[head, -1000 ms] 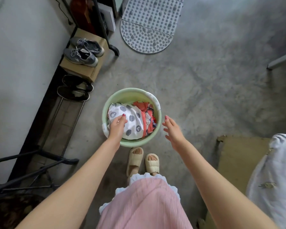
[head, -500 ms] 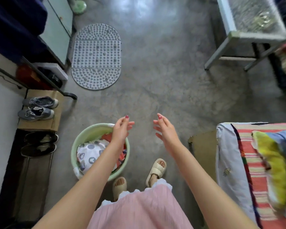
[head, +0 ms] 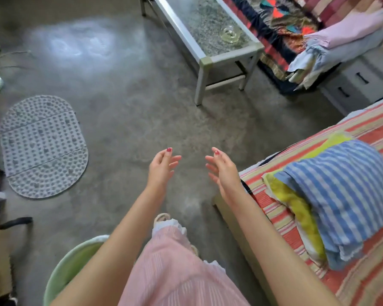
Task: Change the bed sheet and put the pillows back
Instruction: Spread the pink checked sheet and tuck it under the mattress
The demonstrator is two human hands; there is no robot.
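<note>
Neither grip holds anything: left hand (head: 161, 165) and right hand (head: 222, 168) hang over the floor (head: 124, 111), fingers loosely spread; a green basin (head: 69, 266) sits lower left. Right of them, a striped pillow (head: 341, 195) lies on the bed's striped sheet (head: 363, 281).

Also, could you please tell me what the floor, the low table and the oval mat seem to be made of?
The floor looks like polished concrete: mottled grey with a soft glare patch. The low table seems to have a pale painted metal frame, judging by its thin square legs, and a speckled top, perhaps glass. The oval mat looks like grey rubber or plastic, covered in raised studs.
</note>
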